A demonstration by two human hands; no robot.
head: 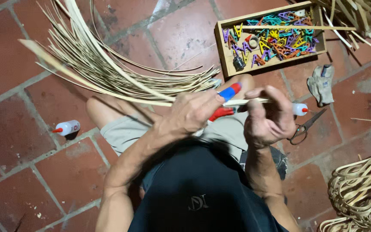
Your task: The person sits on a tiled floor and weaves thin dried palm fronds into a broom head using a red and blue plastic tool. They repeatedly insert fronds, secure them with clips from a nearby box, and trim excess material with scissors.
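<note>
Bamboo strip (108,88), pale and flat, being gripped at the centre of the view by both hands, its long end sweeping off toward 10 o'clock over a fanned bundle of thin strips (86,60). Left hand (194,112) closing in a fist around the strip just above the knees, also pinching a tool with a blue-and-red handle (229,92) whose red lower part is peeking out beneath the knuckles. Right hand (268,118) curling tight around the strip's short end, fingers folded down over it, touching nothing else as far as can be told. Sitting on a red tile floor (31,141), knees bent, bundle of thin strips resting across the lap and fanning out to 11 o'clock.

Lying at 9 o'clock, well apart from the hands: a small white glue bottle with a red tip (67,127). Showing just beside the right hand at 3 o'clock: a second white bottle (299,109), partly hidden. Resting near it, toward 4 o'clock: dark scissors (305,127). Sitting at 1 o'clock: a wooden tray (220,47) holding many coloured clips (280,41), with a long stick laid across it. Lying at 2 o'clock: a grey glove (321,83). Crowding the 5 o'clock corner: a woven bamboo piece (361,193).
</note>
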